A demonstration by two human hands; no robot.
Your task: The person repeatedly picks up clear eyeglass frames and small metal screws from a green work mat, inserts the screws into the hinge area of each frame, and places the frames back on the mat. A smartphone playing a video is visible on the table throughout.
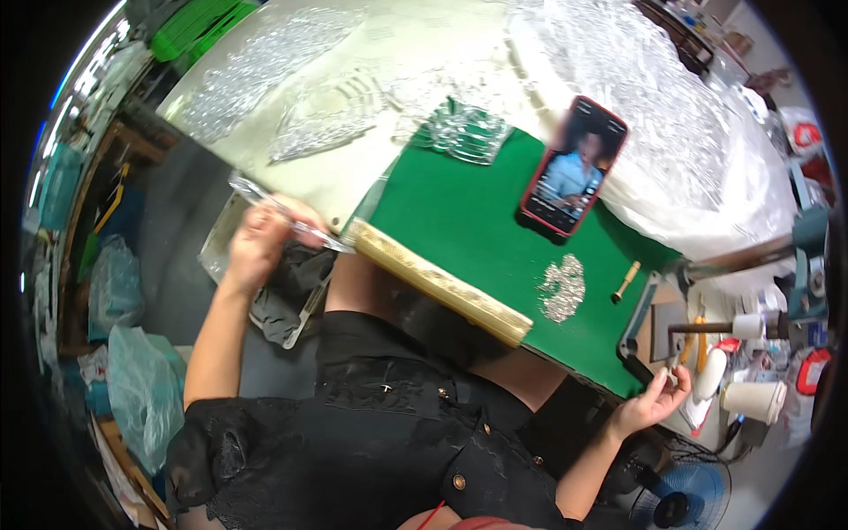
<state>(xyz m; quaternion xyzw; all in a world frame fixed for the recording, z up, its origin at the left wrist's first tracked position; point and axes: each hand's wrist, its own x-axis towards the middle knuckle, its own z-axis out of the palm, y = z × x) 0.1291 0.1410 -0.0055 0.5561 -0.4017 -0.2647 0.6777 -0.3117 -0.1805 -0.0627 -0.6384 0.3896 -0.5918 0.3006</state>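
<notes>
We are seeing the left hand (265, 238) at the left of the frame, with its fingers and thumb clamping on a clear shiny strip (287, 208), which is slanting across the grip with both ends sticking out. By our judgement, the hand is pinching it near the middle so that the long piece is not swinging. Its lower end is pointing to the near end of the gold-coloured bar (442, 283); we cannot tell if they are touching. This bar is lying along the front edge of the green mat (442, 203), perhaps for making a firm border there. At the lower right, the right hand (654, 406) is curling, its fingertips close to the thumb beside the white rounded object (709, 375), but we cannot tell whether something small is sitting between them. The silvery little pieces (563, 287) are lying loose right of centre, probably because the green colour is making them easy to see. The red-edged phone (574, 172) is showing its lit screen toward us, likely for watching, and the clear bundle (464, 132) is resting on the far edge of the mat, perhaps leaving the middle free.
</notes>
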